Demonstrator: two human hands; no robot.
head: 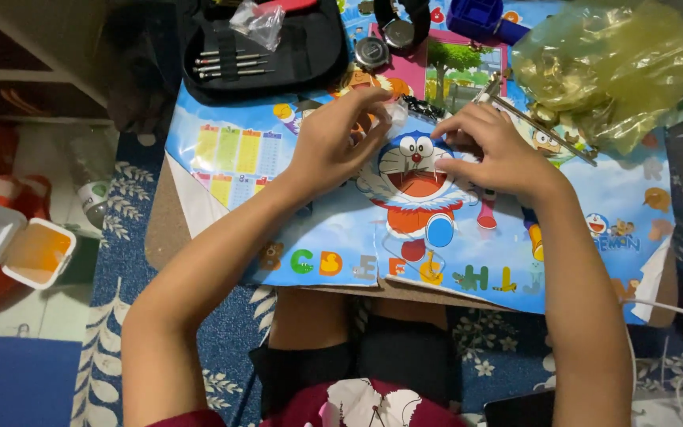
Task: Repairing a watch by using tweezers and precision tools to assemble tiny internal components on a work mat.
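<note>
Two hands meet over a small clear plastic bag on a cartoon-printed table mat.

The left hand (pixel 333 146) pinches the small clear bag (pixel 395 117) between fingers and thumb; the right hand (pixel 493 150), at its 3 o'clock, has its fingers curled beside the bag, and what they hold cannot be told. The bag is too hidden to give its long axis. At 11 o'clock lies an open black tool case (pixel 266 49) with slim screwdrivers (pixel 231 63); at 12 o'clock, watches (pixel 385 39). A yellowish bag (pixel 618 67) sits at 2 o'clock. The mat (pixel 341 221) covers a low table over blue patterned carpet (pixel 120 261).
</note>
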